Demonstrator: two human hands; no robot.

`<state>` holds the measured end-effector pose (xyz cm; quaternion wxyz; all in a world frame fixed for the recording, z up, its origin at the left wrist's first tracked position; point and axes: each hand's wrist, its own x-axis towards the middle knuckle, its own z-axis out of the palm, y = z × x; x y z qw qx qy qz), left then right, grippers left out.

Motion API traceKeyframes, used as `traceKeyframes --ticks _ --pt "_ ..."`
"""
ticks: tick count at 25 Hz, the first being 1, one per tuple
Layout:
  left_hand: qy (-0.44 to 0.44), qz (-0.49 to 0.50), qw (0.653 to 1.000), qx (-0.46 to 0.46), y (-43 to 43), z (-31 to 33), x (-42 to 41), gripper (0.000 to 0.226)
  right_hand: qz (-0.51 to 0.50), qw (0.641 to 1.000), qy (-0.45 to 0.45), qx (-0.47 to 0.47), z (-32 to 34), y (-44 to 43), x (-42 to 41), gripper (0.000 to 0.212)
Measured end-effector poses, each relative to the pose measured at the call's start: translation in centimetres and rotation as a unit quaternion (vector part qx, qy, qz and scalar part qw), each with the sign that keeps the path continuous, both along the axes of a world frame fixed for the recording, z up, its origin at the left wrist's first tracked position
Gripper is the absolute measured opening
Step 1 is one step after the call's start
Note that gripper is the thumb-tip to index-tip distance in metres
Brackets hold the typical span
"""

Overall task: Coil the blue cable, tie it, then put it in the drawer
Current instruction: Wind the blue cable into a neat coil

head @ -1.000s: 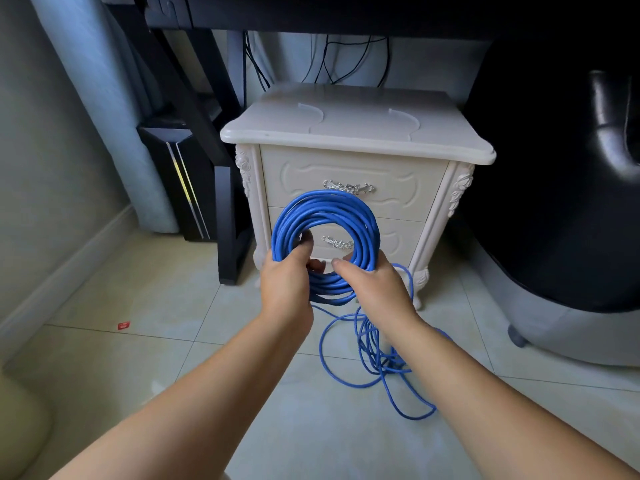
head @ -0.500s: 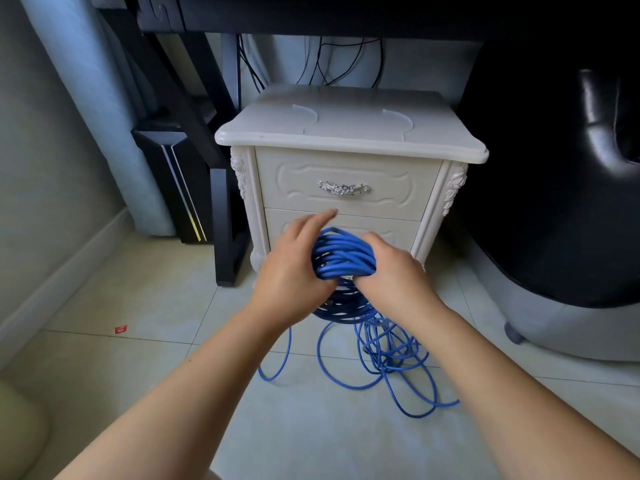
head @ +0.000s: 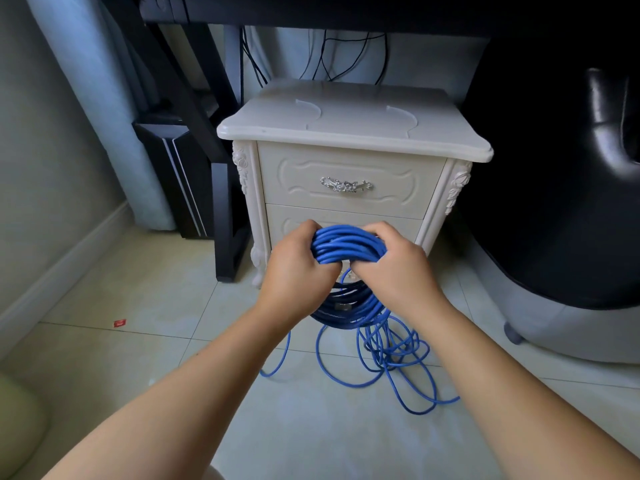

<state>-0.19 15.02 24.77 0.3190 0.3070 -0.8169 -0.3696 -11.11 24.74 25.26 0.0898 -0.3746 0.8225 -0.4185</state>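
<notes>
The left hand (head: 298, 271) and the right hand (head: 394, 268) are both closed around the coiled blue cable (head: 346, 245), held before the closed lower drawer (head: 294, 221), with loose loops on the floor (head: 138, 341).

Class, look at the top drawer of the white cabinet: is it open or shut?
Shut. The top drawer sits flush with the cabinet front, no gap showing, and neither hand touches its handle.
</notes>
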Motion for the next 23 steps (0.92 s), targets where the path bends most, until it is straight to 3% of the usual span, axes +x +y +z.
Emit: traceKeyframes --ticks 3,6,11,14,18,23 --pt "0.08 0.061 0.988 0.118 -0.5 0.6 0.2 0.012 -0.015 0.982 -0.173 -0.078 -0.7 0.1 0.4 0.016" --pt "0.19 0.099 0.945 0.248 -0.6 0.7 -0.1 0.015 -0.03 0.921 -0.35 -0.168 -1.8 -0.6 2.4 0.02" --pt "0.224 0.088 0.903 0.355 0.5 0.3 -0.4 0.017 -0.054 0.891 -0.398 -0.212 -2.4 -1.6 2.3 0.03" --pt "0.2 0.065 0.892 0.401 0.1 -0.5 -0.5 0.016 -0.064 0.9 -0.383 -0.196 -2.5 -1.6 1.5 0.029" --pt "0.093 0.012 0.919 0.384 -0.5 -0.4 -0.4 0.018 -0.09 0.932 -0.302 -0.18 -1.8 -1.3 0.2 0.028" --pt "0.027 -0.009 0.98 0.195 -0.5 -0.1 0.1 0.045 -0.05 0.983 -0.144 -0.104 -0.9 -0.6 -0.8 0.028"
